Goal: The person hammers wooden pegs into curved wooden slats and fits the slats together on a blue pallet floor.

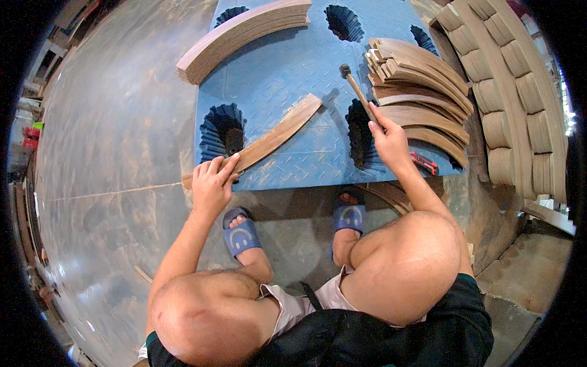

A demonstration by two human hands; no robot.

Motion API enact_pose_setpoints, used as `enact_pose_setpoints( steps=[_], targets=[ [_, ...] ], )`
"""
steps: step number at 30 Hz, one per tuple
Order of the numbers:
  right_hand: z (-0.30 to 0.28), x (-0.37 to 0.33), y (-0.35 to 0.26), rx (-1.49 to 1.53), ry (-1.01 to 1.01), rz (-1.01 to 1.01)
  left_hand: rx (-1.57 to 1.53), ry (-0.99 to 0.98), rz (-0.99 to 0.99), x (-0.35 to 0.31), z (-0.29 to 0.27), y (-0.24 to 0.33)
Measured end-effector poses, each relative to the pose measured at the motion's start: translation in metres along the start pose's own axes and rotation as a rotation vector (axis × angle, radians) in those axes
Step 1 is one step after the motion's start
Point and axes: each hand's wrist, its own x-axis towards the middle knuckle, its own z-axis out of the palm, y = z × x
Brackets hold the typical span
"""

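A curved wooden strip [275, 136] lies across the near left part of a blue plastic pallet [269, 79]. My left hand [212, 182] grips its near end, the thumb and fingers closed on it at the pallet's front edge. In my right hand [389, 139] is a hammer [358, 87], held by its wooden handle with the dark head raised above the pallet. To the right of the hammer lies a pile of curved wooden strips [422, 79], loosely stacked. A red and black utility knife [424, 163] rests beside my right forearm, near the pallet's front right.
A neat stack of curved wooden pieces [251, 37] sits at the pallet's far left. Tall rows of stacked curved wood [510, 98] stand on the right. The pallet has deep ribbed holes [220, 134]. More strips [388, 196] lie on the floor under its front edge, near my sandaled feet.
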Motion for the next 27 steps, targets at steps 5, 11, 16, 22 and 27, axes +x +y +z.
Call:
enact_pose_setpoints(
  steps=[5,11,16,22,27],
  targets=[
    [-0.004,-0.001,-0.025,0.524,-0.203,0.481,-0.008,0.011,0.001,-0.002,0.001,-0.002],
    [0.027,-0.019,0.001,0.085,-0.112,-0.079,-0.001,-0.016,-0.011,-0.002,0.002,-0.003],
    [0.031,-0.060,-0.056,-0.441,-0.260,-0.498,-0.018,-0.016,-0.019,-0.004,0.003,-0.003],
    [0.033,-0.063,-0.051,-0.592,-0.292,-0.501,-0.020,0.030,0.000,-0.001,0.004,0.001],
    [-0.001,-0.015,-0.017,-0.353,0.090,-0.217,-0.011,0.011,-0.003,-0.001,0.000,0.005]
  ],
)
